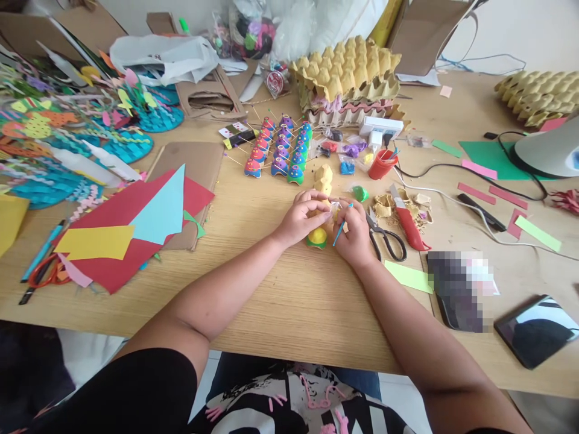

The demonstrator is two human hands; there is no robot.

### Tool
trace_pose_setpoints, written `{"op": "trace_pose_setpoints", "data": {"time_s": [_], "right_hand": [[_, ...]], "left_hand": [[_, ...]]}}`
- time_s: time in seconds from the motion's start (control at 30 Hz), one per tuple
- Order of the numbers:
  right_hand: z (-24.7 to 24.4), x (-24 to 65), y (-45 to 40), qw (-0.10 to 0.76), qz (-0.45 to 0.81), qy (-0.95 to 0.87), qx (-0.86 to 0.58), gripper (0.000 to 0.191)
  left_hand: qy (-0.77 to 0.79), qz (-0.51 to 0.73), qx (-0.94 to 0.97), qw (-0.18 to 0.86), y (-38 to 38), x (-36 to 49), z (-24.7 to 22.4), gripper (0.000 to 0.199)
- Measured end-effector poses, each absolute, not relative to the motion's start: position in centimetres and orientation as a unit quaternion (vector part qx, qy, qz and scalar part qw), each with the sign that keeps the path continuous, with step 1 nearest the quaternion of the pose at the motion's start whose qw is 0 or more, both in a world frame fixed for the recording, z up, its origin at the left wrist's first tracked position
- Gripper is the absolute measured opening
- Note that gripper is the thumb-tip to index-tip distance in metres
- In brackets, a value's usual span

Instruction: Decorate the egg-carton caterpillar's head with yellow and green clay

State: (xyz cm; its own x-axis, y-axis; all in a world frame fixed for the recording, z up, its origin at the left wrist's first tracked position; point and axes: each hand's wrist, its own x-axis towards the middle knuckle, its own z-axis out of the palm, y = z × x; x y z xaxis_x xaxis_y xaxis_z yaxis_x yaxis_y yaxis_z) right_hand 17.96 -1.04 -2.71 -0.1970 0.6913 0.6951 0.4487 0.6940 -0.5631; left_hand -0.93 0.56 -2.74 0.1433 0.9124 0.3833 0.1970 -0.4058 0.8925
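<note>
My left hand [304, 218] and my right hand [351, 232] meet at the middle of the table. Between their fingertips is a small clear plastic piece [335, 208], partly hidden. A thin blue tool [342, 225] is held in my right hand, slanting down to the left. The fingers of my left hand are bent and pressed towards the clear plastic. Below them lies a caterpillar-shaped piece of egg carton, its near end yellow and green [317, 237], its far end bare [323, 176]. A green clay packet [360, 193] lies just beyond my right hand.
Scissors [388, 236], a red-handled knife [407, 223] and a red cup [382, 165] are on the right, with two phones nearer the edge. Painted caterpillars [280, 144] stand in rows behind my hands. Coloured paper [154, 211] lies left; egg cartons [346, 66] are stacked behind.
</note>
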Motion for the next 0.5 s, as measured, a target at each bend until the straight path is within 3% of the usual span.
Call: {"op": "trace_pose_setpoints", "data": {"time_s": [0.5], "right_hand": [[-2.57,17.94,-1.51,0.487,0.111,-0.773,-0.391,0.023]], "left_hand": [[0.428,0.5,0.681,0.321,0.25,-1.11,-3.15,0.019]]}}
